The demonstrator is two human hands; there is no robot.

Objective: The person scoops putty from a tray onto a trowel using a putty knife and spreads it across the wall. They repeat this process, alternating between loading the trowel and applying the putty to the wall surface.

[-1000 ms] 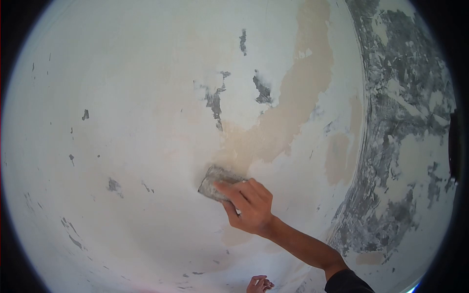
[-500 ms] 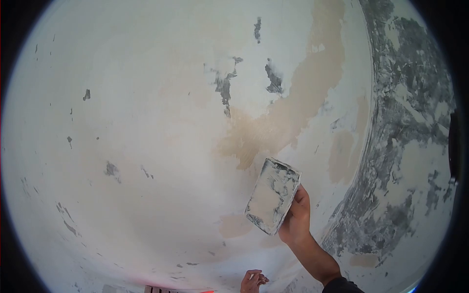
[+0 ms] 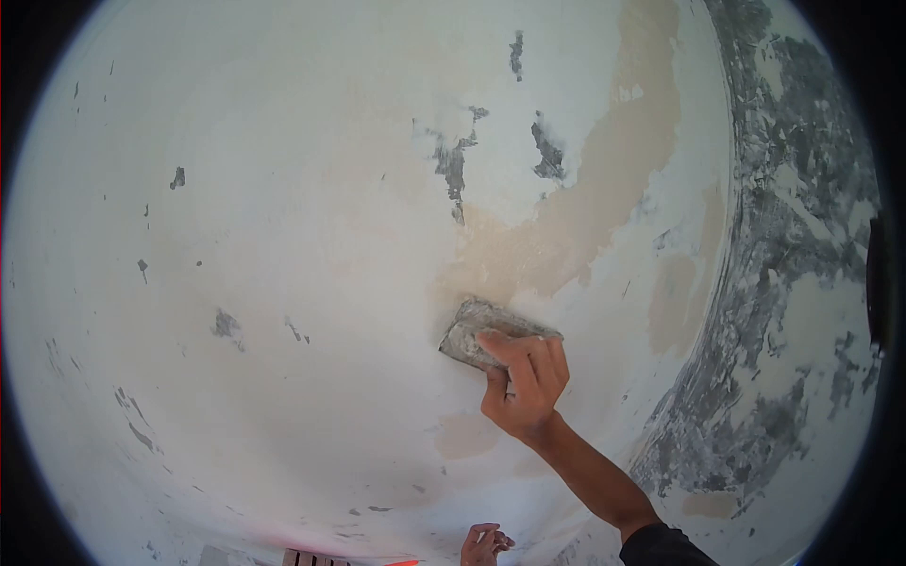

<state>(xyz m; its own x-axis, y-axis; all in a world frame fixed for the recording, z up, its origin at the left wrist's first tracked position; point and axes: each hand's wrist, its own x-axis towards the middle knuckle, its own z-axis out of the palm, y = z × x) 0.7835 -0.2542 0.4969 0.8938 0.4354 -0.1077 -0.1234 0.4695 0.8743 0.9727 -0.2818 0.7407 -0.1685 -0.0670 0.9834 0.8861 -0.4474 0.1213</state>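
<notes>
Right of centre, my right hand (image 3: pixel 530 377) grips the back of a rectangular plastering float (image 3: pixel 462 341), its fingers closed round the handle. The float's face is turned to the pale wall (image 3: pixel 311 226) and hidden. Just above it lies a beige damp-looking patch (image 3: pixel 576 208). My left hand (image 3: pixel 485 544) shows at the bottom edge, away from the float, its fingers curled; whether it holds anything cannot be made out.
Dark grey patches (image 3: pixel 455 170) mark the upper wall. On the right, past a curved edge, is a mottled grey and white surface (image 3: pixel 783 283). A slatted object (image 3: pixel 307 558) and a red item (image 3: pixel 404 563) show at the bottom.
My right hand has turned the float over, from its coated face showing to its back showing, and moved it slightly left onto the wall. The view has shifted a little.
</notes>
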